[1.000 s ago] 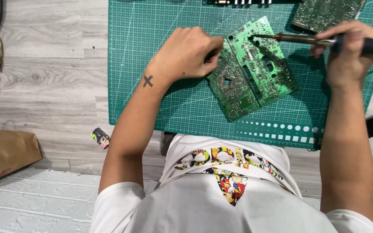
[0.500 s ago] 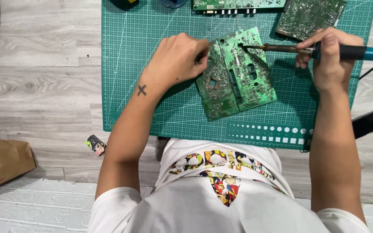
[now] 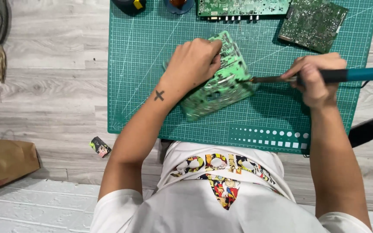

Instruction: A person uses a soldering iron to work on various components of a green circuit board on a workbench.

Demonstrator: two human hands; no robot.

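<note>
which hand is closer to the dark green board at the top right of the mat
Right. The right hand grips the soldering iron just below the dark green board; the left hand is farther left.

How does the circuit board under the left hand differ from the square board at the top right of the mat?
The light green circuit board is tilted up under the left hand, with the soldering iron in the right hand at its edge. The dark green board lies flat and untouched. Both rest on the cutting mat.

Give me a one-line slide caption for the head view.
Left hand steadies a tilted green circuit board on a green cutting mat while the right hand holds a soldering iron to its edge.
</note>
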